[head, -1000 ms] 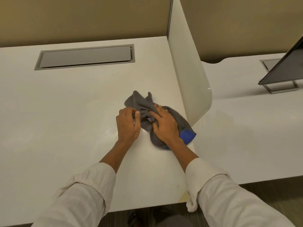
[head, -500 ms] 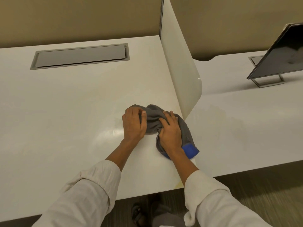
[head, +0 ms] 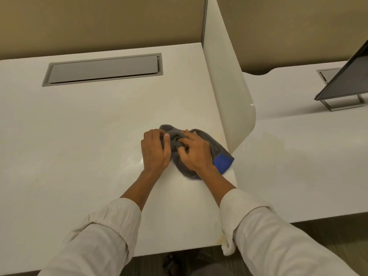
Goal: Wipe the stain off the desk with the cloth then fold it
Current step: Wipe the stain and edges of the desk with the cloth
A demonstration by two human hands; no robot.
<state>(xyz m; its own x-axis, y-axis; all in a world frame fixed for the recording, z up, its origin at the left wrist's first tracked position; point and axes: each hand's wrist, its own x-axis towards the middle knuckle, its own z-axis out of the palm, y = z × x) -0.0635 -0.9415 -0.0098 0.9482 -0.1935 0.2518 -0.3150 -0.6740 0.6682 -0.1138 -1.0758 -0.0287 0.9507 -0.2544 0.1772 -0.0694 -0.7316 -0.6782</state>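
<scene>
A grey cloth with a blue corner lies bunched on the white desk, close to the desk's right edge. My left hand grips the cloth's left part, fingers curled into the fabric. My right hand rests on top of the cloth and pinches folds at its middle. Much of the cloth is hidden under both hands. A faint yellowish mark shows at the desk's front right corner.
A white curved divider panel stands just right of the cloth. A grey cable tray lid sits in the desk at the back. On the neighbouring desk a dark monitor leans on a metal stand.
The loose, spread cloth has been gathered into a tighter bunch under both hands, and its upper tail has been pulled in. Both hands have closed in together.
</scene>
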